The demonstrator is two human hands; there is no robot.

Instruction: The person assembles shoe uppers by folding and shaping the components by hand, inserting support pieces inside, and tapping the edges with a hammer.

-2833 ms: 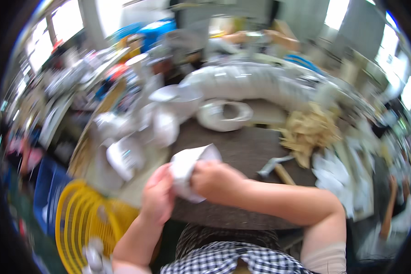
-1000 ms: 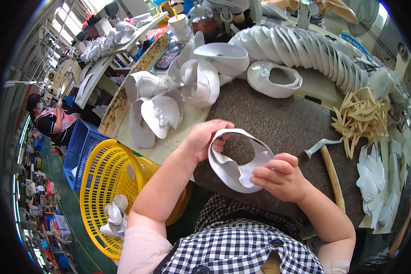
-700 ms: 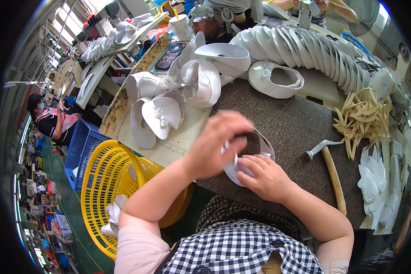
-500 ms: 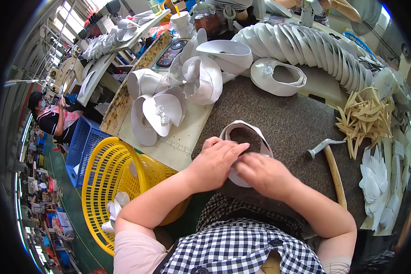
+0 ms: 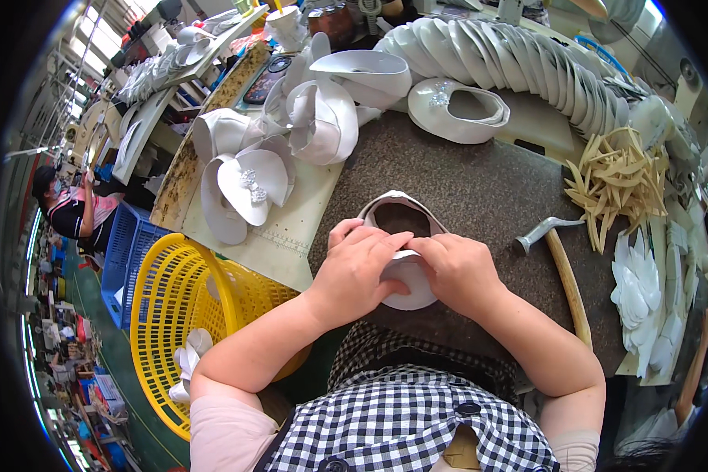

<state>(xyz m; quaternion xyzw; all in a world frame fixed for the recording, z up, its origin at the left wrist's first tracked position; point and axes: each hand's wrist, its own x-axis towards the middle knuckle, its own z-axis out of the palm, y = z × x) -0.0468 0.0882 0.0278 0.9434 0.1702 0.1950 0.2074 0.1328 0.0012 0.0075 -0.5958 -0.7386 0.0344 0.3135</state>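
— Both hands busy there at the centre of the frame?

— Yes. I am pressing the white shoe upper (image 5: 397, 206) flat onto the dark speckled worktop (image 5: 480, 181), just below the middle of the picture. My left hand (image 5: 359, 269) is lying over its near left side with the fingers spread and bearing down, and my right hand (image 5: 458, 270) is pinching and pressing the near end from the right, thumbs almost meeting.

— Which step would you say that is?

— Smoothing or folding the edge of the toe end, I am judging. The next move is probably calling for working around the rim bit by bit, keeping the piece from sliding on the worktop.

— How is the piece looking?

— It is lying open, a thin white loop with a rounded solid end under my hands and a hole showing the dark top through it. It is looking soft and limp.

— And the hammer?

— The hammer (image 5: 560, 267) is resting untouched to the right of my right hand, near the heap of tan strips (image 5: 615, 177).
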